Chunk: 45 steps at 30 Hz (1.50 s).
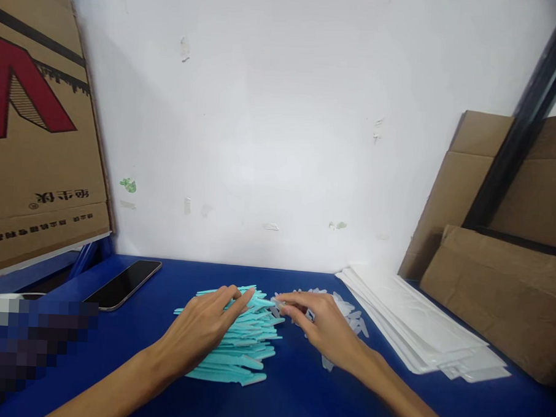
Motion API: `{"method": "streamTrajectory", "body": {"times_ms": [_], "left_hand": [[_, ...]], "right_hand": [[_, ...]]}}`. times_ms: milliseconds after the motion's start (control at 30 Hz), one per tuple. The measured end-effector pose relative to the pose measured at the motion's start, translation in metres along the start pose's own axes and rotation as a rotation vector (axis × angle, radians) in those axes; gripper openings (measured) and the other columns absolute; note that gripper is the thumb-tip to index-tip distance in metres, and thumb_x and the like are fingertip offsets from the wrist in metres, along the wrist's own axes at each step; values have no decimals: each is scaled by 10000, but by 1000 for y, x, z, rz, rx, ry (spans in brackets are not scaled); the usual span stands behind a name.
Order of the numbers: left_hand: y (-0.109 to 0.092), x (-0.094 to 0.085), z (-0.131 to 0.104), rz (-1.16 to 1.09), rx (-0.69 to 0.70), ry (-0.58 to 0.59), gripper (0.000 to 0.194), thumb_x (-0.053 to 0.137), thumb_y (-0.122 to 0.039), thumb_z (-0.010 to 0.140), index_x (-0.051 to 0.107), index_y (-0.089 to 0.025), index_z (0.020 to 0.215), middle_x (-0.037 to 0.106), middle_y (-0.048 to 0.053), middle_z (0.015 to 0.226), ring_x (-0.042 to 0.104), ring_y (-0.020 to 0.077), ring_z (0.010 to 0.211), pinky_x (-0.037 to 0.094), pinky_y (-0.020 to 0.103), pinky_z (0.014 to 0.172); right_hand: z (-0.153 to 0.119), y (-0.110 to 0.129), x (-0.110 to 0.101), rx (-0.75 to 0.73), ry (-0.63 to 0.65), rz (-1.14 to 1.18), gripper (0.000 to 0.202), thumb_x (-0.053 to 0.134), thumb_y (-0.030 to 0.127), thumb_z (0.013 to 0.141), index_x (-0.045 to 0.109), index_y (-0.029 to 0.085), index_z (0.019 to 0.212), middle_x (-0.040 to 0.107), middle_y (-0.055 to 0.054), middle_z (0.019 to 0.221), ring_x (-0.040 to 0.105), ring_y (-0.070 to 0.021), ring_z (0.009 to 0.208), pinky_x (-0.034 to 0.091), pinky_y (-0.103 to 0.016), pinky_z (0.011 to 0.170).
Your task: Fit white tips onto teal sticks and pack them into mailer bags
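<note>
A pile of turquoise eyebrow razors [239, 360] lies on the blue table, their slim ends pointing mostly left. Over the pile, my left hand [213, 313] is closed with thumb and fingers on one turquoise razor [265, 303], whose tip points right. Close to that tip, my right hand [317, 318] pinches a small translucent plastic cap [279, 302]. Whether the cap touches the razor I cannot tell. Behind and under my right hand is a loose heap of similar clear caps [347, 310], partly hidden by it.
A smartphone [125, 285] lies at the left of the blue table [129, 349]. White flat bags or sheets [420, 328] are stacked at the right. Cardboard [495, 298] leans beyond them, and a large printed carton [40, 161] stands at left. A white wall [272, 128] closes the back.
</note>
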<state>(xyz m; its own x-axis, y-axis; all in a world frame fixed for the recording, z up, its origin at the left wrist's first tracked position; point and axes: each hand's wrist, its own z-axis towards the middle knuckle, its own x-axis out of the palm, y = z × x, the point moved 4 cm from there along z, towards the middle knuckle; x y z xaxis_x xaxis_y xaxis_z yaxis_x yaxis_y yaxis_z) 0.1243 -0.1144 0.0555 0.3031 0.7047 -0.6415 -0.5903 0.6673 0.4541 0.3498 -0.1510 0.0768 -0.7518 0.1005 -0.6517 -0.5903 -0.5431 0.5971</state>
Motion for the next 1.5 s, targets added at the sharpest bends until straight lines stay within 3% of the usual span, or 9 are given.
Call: {"method": "streamTrajectory", "body": {"times_ms": [233, 433, 667, 833, 1000, 1100, 1267, 1367, 1500], "left_hand": [[-7, -4, 2, -181, 57, -84, 423, 394, -42, 1013, 449, -180, 1409, 677, 13, 870, 595, 151, 659, 438, 244, 572], [-14, -8, -1, -470, -30, -104, 397, 446, -131, 1058, 473, -209, 1447, 620, -29, 775, 510, 115, 592, 371, 221, 542], [-20, -12, 0, -591, -147, -135, 373, 427, -195, 1083, 510, -236, 1444, 542, -58, 680, 449, 104, 537, 331, 218, 510], [-17, -21, 3, -602, -140, -172, 318, 510, -227, 1063, 527, -237, 1380, 680, -47, 749, 561, 96, 560, 410, 210, 549], [-37, -39, 10, -592, 70, 110, 163, 445, -205, 1068, 601, -201, 1112, 664, -24, 729, 592, 140, 567, 382, 289, 527], [-57, -45, 9, -573, 163, 302, 116, 558, -196, 1000, 584, -213, 888, 643, -14, 741, 583, 157, 621, 411, 312, 593], [-71, -42, 4, -541, 316, 272, 259, 739, -371, 901, 546, -223, 813, 644, 5, 800, 581, 188, 736, 394, 331, 585], [-60, -40, 6, -545, 243, 326, 214, 681, -331, 926, 546, -219, 805, 625, 2, 788, 582, 191, 755, 417, 337, 654], [-41, -42, 8, -484, 122, 492, 147, 612, -203, 907, 568, -206, 767, 608, 16, 753, 569, 176, 635, 345, 322, 565]], "right_hand": [[-3, 7, 13, -61, 26, 83, 255, 577, 265, 1028, 778, 320, 1174, 806, 0, 963, 729, -183, 837, 527, -292, 766], [-8, 16, 16, -119, -13, 65, 301, 554, 187, 1021, 780, 312, 1174, 751, -10, 890, 662, -165, 789, 479, -280, 725], [-11, 15, 20, -147, -22, 62, 330, 531, 144, 1001, 798, 293, 1125, 709, -15, 830, 627, -157, 739, 461, -275, 683], [-7, 25, 9, -106, 39, 16, 257, 547, 271, 1029, 803, 286, 1052, 740, -6, 836, 650, -166, 753, 470, -283, 701], [0, 17, -17, -7, 5, -117, 458, 464, 441, 1064, 746, 218, 780, 743, -8, 743, 669, -165, 685, 446, -269, 643], [2, 1, -24, 14, -57, -340, 530, 379, 450, 1087, 690, 208, 733, 697, -15, 667, 621, -160, 607, 377, -280, 601], [2, -16, -17, -13, 59, -629, 510, 381, 394, 1090, 669, 208, 711, 678, -19, 636, 609, -165, 572, 310, -300, 591], [1, -15, -20, -4, 149, -607, 431, 418, 374, 1080, 756, 223, 858, 766, -37, 787, 697, -194, 698, 368, -292, 635], [-1, -14, -39, 154, 315, -376, 199, 630, 401, 974, 790, 284, 999, 799, 0, 841, 727, -194, 724, 447, -263, 638]]}}
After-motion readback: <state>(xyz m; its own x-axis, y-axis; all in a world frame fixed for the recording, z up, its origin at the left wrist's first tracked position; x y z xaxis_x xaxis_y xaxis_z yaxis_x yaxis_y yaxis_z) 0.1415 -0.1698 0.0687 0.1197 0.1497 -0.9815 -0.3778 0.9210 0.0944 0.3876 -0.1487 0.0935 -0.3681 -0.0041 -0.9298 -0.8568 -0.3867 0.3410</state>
